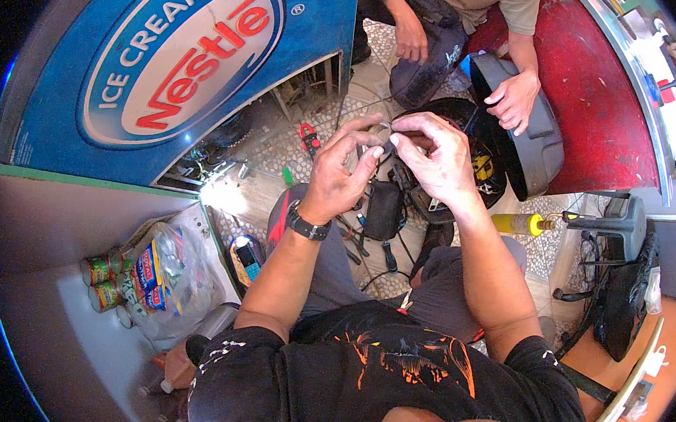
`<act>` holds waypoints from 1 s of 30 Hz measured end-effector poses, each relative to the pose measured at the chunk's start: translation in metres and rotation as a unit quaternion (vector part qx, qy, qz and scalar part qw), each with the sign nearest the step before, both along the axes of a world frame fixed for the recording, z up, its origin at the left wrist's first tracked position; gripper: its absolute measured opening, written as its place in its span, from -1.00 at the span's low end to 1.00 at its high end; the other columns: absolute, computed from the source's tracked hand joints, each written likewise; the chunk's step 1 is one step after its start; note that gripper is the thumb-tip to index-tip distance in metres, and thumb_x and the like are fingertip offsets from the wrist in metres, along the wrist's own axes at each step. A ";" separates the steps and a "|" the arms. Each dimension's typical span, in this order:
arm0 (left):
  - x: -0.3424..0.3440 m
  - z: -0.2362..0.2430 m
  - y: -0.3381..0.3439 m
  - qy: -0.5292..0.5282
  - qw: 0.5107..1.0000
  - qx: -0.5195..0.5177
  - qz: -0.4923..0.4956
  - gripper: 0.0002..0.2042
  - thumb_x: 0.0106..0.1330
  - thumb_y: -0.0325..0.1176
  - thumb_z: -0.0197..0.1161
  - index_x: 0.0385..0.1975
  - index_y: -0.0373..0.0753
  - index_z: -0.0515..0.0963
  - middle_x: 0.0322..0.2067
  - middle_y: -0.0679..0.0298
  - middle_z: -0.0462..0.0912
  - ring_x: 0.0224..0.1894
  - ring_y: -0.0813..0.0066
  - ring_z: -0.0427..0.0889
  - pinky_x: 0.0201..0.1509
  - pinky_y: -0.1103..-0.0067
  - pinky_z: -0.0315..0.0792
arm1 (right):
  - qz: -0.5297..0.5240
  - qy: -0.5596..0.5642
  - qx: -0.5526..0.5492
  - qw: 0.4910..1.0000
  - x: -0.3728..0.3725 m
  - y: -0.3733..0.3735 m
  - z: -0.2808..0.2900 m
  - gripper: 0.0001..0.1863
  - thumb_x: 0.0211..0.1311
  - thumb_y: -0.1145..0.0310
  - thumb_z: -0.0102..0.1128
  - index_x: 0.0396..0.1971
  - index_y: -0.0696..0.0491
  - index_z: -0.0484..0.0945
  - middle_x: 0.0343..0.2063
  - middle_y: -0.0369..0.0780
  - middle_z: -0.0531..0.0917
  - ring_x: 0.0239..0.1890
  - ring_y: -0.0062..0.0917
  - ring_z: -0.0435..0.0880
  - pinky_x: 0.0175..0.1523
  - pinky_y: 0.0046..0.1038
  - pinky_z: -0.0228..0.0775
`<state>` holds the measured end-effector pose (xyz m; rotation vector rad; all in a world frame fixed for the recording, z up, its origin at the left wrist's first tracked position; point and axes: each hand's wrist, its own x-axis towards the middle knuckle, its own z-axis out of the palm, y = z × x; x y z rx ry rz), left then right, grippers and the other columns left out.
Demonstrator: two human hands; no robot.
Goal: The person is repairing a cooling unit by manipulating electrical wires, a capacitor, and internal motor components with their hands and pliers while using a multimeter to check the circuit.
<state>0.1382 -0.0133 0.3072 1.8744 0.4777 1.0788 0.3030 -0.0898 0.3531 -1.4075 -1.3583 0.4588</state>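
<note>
In front of my chest, above the floor, both hands meet at a small grey ring-shaped piece [384, 132]; its exact kind is too small to tell. My left hand [344, 170], wearing a black watch [308, 224], pinches it from the left between thumb and fingers. My right hand [438, 155] pinches its other side, thumb and fingertips closed. Below the hands, a black pouch [383, 210] lies on the floor, with a screwdriver [389, 257] and pliers [355, 241] near it. An open black tool case [534, 150] with tools inside stands beyond my right hand.
A blue appliance panel [49, 113] with an open lower compartment fills the far left. A co-worker's hand [515, 103] rests on the case lid. A red-and-black tool [309, 138], a yellow cylinder [514, 224], a keypad phone [245, 257] and a plastic bag [190, 280] lie around me.
</note>
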 end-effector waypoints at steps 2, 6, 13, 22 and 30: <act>0.003 0.003 -0.001 -0.001 1.000 0.007 0.007 -0.87 0.27 -0.48 0.25 -0.22 -0.33 0.58 0.09 0.01 0.58 0.16 0.14 0.55 0.22 0.36 0.39 | -0.003 -0.056 0.004 0.998 0.006 0.001 -0.005 -0.87 0.11 0.56 0.26 -0.32 0.20 0.59 -0.36 -0.11 0.64 -0.38 -0.39 0.69 -0.26 -0.43 0.54; 0.003 0.004 0.000 0.005 0.998 0.052 0.028 -0.85 0.23 -0.51 0.27 -0.21 -0.32 0.59 0.08 0.02 0.57 0.15 0.10 0.55 0.22 0.35 0.40 | 0.009 -0.132 0.074 0.988 0.004 0.007 -0.003 -0.86 0.09 0.55 0.27 -0.34 0.19 0.52 -0.31 -0.08 0.62 -0.34 -0.33 0.65 -0.22 -0.41 0.51; 0.003 -0.015 -0.002 0.007 1.000 0.015 0.010 -0.87 0.27 -0.43 0.23 -0.23 -0.28 0.53 0.11 0.04 0.54 0.21 0.12 0.50 0.28 0.32 0.34 | -0.009 -0.228 0.000 0.974 -0.002 0.011 -0.017 -0.75 0.00 0.60 0.20 -0.31 0.17 0.36 -0.33 -0.07 0.47 -0.34 -0.20 0.53 -0.21 -0.24 0.41; -0.037 -0.046 0.014 -0.016 0.996 -0.079 0.045 -0.90 0.30 -0.40 0.21 -0.27 -0.25 0.52 0.11 0.08 0.56 0.18 0.21 0.52 0.24 0.36 0.35 | 0.135 0.263 -0.223 0.929 -0.004 0.038 -0.032 -0.82 0.43 0.43 0.01 -0.11 0.19 0.51 -0.28 -0.23 0.67 -0.22 -0.50 0.68 -0.03 -0.45 0.53; -0.065 -0.050 0.013 0.024 0.994 -0.049 0.090 -0.91 0.25 -0.43 0.24 -0.30 -0.27 0.53 0.06 0.06 0.58 0.16 0.16 0.54 0.24 0.35 0.37 | 0.101 0.150 -0.254 0.950 -0.041 0.053 -0.058 -0.81 0.27 0.40 0.30 -0.21 0.20 0.59 -0.31 -0.25 0.69 -0.25 -0.63 0.65 -0.10 -0.54 0.48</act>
